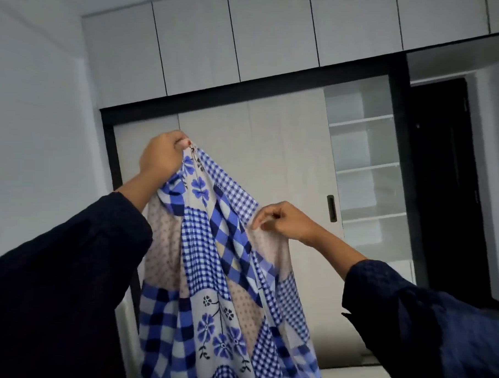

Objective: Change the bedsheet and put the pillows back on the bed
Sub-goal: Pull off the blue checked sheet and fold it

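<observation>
I am holding the bedsheet [210, 273] up before the wardrobe [273, 150], my left hand [161, 156] gripping its top corner, my right hand [281, 221] pinching an edge lower down. I am judging this the unfolding step; next I need a second corner.

One head-worn wide-angle view, looking forward over both raised arms, left hand [161, 156] and right hand [281, 218] close to the lens gripping a bedsheet [210, 273] at lower centre, facing a wardrobe [273, 150] across the room, frame tilted, overhead cabinets [272, 38] along top
</observation>
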